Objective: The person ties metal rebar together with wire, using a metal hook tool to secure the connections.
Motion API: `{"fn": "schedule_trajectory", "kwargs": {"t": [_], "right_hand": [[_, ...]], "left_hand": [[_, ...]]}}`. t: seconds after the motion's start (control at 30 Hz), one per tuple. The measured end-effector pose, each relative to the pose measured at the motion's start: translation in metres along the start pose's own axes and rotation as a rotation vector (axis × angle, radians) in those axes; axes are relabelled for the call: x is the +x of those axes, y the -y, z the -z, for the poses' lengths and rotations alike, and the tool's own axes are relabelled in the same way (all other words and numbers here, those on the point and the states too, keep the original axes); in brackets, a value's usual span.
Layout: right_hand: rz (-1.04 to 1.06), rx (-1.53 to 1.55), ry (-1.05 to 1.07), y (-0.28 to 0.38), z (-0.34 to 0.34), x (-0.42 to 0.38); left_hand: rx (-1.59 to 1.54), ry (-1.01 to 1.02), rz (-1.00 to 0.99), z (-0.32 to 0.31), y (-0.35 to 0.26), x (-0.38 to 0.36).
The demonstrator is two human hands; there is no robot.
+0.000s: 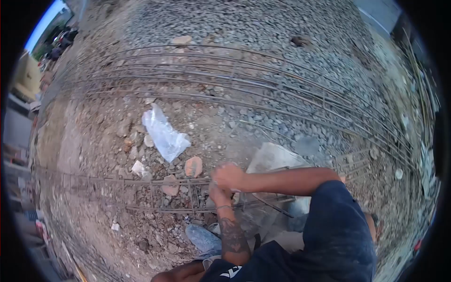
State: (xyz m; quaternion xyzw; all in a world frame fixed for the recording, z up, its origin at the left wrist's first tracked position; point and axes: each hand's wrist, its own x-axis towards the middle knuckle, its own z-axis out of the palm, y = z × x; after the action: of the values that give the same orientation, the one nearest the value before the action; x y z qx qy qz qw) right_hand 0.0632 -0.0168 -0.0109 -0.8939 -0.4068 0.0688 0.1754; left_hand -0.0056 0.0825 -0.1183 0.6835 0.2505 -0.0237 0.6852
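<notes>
My right hand (229,176) is closed like a fist above a long rebar cage (152,195), slightly smeared by motion. Just below it and touching or nearly touching it is my left hand (219,193), its fingers curled at the cage's bars. Whatever either hand grips is hidden between them. A dark thin rod (275,207) slants down to the right beside the hands. Close to the left of the hands, a broken brick piece (193,166) rests by the upper bars, and another brick piece (170,185) lies within the cage.
Beyond the hands, a clear plastic bag (165,134) lies on rubble. Long rebar cages (235,80) stretch across the ground before a gravel heap (244,28). A pale flat slab (275,157) lies right of my hands. My shoe (203,237) is by the near bars.
</notes>
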Motion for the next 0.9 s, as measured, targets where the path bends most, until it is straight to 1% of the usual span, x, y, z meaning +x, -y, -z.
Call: {"fn": "schedule_trajectory", "kwargs": {"t": [0.03, 0.07, 0.1, 0.13, 0.17, 0.2, 0.23, 0.27, 0.3, 0.33, 0.37, 0.4, 0.47, 0.5, 0.53, 0.57, 0.6, 0.63, 0.67, 0.7, 0.77, 0.83, 0.9], "right_hand": [[-0.009, -0.038, -0.167, -0.016, -0.004, 0.016], [-0.178, 0.021, -0.077, -0.030, 0.027, 0.026], [-0.275, -0.009, -0.156, -0.049, 0.042, 0.028], [-0.367, -0.060, -0.114, -0.072, 0.045, 0.033], [-0.399, -0.205, -0.154, -0.079, 0.057, 0.014], [-0.400, -0.342, -0.191, -0.087, 0.057, 0.004], [-0.415, -0.301, -0.095, -0.093, 0.055, -0.006], [-0.371, -0.262, -0.069, -0.094, 0.057, -0.028], [-0.411, -0.061, 0.232, -0.097, 0.065, -0.043], [-0.471, -0.074, 0.392, -0.096, 0.069, -0.058], [-0.480, -0.071, 0.465, -0.095, 0.076, -0.077], [-0.447, -0.080, 0.445, -0.103, 0.068, -0.099], [-0.494, -0.042, 0.472, -0.090, 0.079, -0.137], [-0.494, -0.019, 0.592, -0.084, 0.083, -0.147], [-0.523, 0.004, 0.717, -0.076, 0.088, -0.160], [-0.552, 0.043, 0.653, -0.062, 0.090, -0.175], [-0.534, 0.113, 0.657, -0.053, 0.089, -0.185], [-0.445, 0.085, 0.748, -0.049, 0.080, -0.187], [-0.468, 0.121, 0.674, -0.046, 0.070, -0.193], [-0.386, 0.112, 0.693, -0.046, 0.059, -0.193], [-0.257, 0.083, 0.690, -0.043, 0.054, -0.184], [-0.237, 0.074, 0.654, -0.046, 0.070, -0.152], [-0.229, 0.050, 0.622, -0.055, 0.109, -0.113]], "left_hand": [[-0.599, -0.139, 0.353, -0.005, -0.049, -0.011], [-0.488, -0.234, 0.359, -0.001, -0.046, -0.011], [-0.532, -0.308, 0.356, -0.006, -0.057, -0.016], [-0.488, -0.296, 0.373, -0.007, -0.050, -0.009], [-0.457, -0.318, 0.374, -0.002, -0.041, -0.004], [-0.306, -0.331, 0.332, -0.002, -0.039, -0.004], [-0.157, -0.364, 0.287, -0.004, -0.033, -0.001], [-0.077, -0.561, 0.150, -0.016, -0.028, -0.006], [0.113, -0.615, -0.028, -0.036, -0.044, -0.029], [0.317, -0.694, -0.194, -0.056, -0.061, -0.052], [0.314, -0.615, -0.197, -0.072, -0.067, -0.064], [0.254, -0.456, -0.227, -0.091, -0.078, -0.085], [0.167, -0.167, -0.127, -0.117, -0.066, -0.118], [0.151, -0.130, -0.118, -0.122, -0.064, -0.127], [0.425, -0.141, -0.306, -0.127, -0.060, -0.140], [0.670, -0.127, -0.510, -0.137, -0.058, -0.158], [0.655, -0.146, -0.396, -0.145, -0.063, -0.172], [0.648, -0.149, -0.290, -0.151, -0.068, -0.175], [0.574, -0.231, -0.212, -0.156, -0.042, -0.168], [0.535, -0.276, 0.034, -0.160, -0.038, -0.159], [0.552, -0.152, -0.028, -0.168, -0.041, -0.157], [0.620, -0.077, -0.125, -0.154, -0.050, -0.155], [0.659, 0.003, -0.206, -0.154, -0.052, -0.170]]}}
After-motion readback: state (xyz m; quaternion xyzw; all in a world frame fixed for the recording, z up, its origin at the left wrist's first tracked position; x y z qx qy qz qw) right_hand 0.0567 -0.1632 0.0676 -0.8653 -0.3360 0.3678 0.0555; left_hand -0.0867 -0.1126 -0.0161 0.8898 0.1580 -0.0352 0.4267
